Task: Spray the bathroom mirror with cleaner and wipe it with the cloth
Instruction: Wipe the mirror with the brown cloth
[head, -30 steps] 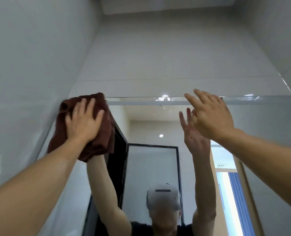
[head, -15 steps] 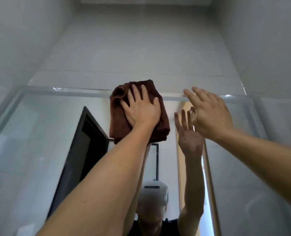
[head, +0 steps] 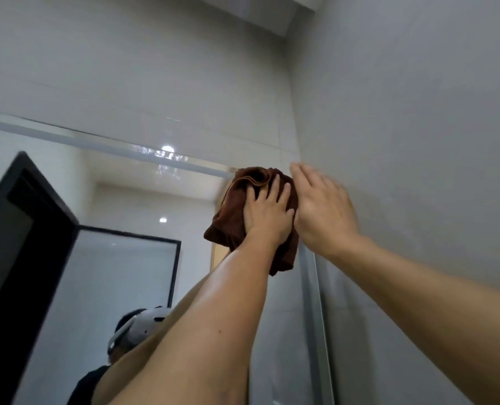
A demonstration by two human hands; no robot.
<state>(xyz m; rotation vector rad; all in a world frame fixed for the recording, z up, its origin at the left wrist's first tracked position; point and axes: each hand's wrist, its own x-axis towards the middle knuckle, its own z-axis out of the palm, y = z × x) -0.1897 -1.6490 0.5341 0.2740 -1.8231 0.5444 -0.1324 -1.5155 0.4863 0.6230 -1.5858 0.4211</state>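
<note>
Here, left hand [head: 267,217] flat on cloth [head: 231,226], mirror [head: 111,258] corner, right hand [head: 321,211] seemingly open, empty

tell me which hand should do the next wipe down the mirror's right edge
Left. The left hand already presses the brown cloth flat on the mirror at its top right corner; the right hand is bare.

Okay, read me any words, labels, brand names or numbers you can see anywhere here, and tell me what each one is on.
None can be read.
The brown cloth under the left hand: no tag or print shows.
The mirror, the tiled wall and the headset in the reflection: no lettering visible.
The right hand holds nothing.
</note>
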